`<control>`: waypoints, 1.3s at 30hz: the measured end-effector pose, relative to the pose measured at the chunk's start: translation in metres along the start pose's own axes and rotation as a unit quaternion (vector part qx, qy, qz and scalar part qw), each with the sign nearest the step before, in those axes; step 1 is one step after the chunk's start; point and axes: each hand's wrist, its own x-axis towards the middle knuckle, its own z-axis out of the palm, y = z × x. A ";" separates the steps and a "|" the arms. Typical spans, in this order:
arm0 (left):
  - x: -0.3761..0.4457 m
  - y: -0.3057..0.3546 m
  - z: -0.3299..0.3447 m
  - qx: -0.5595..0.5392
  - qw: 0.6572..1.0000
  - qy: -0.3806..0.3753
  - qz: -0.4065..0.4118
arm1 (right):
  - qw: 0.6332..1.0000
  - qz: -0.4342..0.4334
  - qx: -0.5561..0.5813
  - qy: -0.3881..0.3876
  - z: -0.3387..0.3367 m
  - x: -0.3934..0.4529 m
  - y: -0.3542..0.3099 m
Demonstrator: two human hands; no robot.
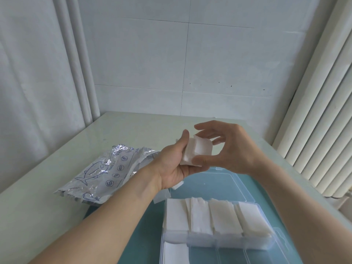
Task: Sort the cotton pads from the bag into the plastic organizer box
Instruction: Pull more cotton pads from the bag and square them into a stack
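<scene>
My left hand point(174, 164) grips a small stack of white cotton pads point(198, 151) above the table, thumb along its left side. My right hand point(226, 147) pinches the top pad of that stack between thumb and fingers. Below them the clear plastic organizer box point(274, 242) lies open, its lid point(228, 183) folded back. The far row of compartments holds several stacks of pads point(202, 216); one near-left compartment holds more pads point(176, 253). The crinkled silver bag point(106, 174) with blue fish drawings lies to the left, its mouth toward my left hand.
The box sits on a teal mat point(137, 239) on a pale table point(47, 212). A tiled wall stands behind, a curtain on the left and a white radiator point(314, 130) on the right beyond the table edge.
</scene>
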 end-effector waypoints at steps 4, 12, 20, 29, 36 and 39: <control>0.005 -0.003 -0.002 -0.010 1.000 0.022 0.011 | 1.000 -0.011 -0.007 0.017 0.003 0.000 -0.001; 0.001 -0.001 -0.003 -0.028 0.997 -0.071 0.001 | 0.999 -0.021 -0.028 -0.009 0.009 -0.001 -0.004; 0.002 -0.002 -0.004 0.033 0.995 -0.098 0.010 | 0.999 -0.010 -0.011 -0.029 0.000 -0.002 -0.008; 0.004 -0.003 -0.001 0.015 0.998 -0.057 0.016 | 0.999 -0.002 -0.021 -0.035 -0.001 0.000 -0.008; 0.000 -0.002 0.006 0.047 0.991 -0.116 0.036 | 0.999 -0.003 0.007 -0.051 0.002 -0.002 -0.008; 0.000 -0.004 0.003 0.064 0.991 -0.118 0.020 | 0.998 0.005 -0.010 -0.064 0.003 -0.004 -0.011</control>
